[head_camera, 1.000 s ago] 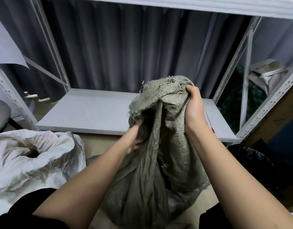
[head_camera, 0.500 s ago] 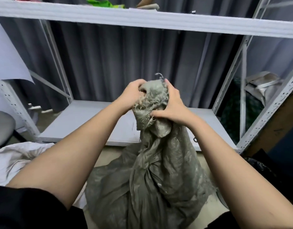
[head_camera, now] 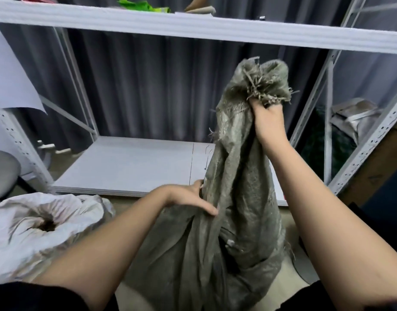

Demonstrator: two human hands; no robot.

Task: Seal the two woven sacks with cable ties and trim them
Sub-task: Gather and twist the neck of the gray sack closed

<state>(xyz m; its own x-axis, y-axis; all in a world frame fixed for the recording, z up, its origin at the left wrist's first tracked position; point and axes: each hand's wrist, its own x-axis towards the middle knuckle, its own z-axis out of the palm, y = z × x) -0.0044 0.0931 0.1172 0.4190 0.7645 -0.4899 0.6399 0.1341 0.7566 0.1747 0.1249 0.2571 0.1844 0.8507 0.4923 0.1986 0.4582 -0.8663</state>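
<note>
Far left on the floor: white sack, top puckered round a dark hole, no tie seen on it, so not sealed yet by the look of it. Next along: left hand, half a second ago up at the top of the bag, now dropped low, fingers out nearly straight, thumb tucked in a fold, pressing the side of the green sack and not squeezing it. Green sack standing on the floor in front of the low shelf, pulled up tall and thin. Right of that: right hand, now alone at the top, fingers curled tight round the bunched neck under the frayed mouth. Meaning, most likely: neck gathered and held, left hand freed to smooth the side or fetch a tie. No cable tie or cutter to be seen anywhere. Tying and trimming both left to do.
</note>
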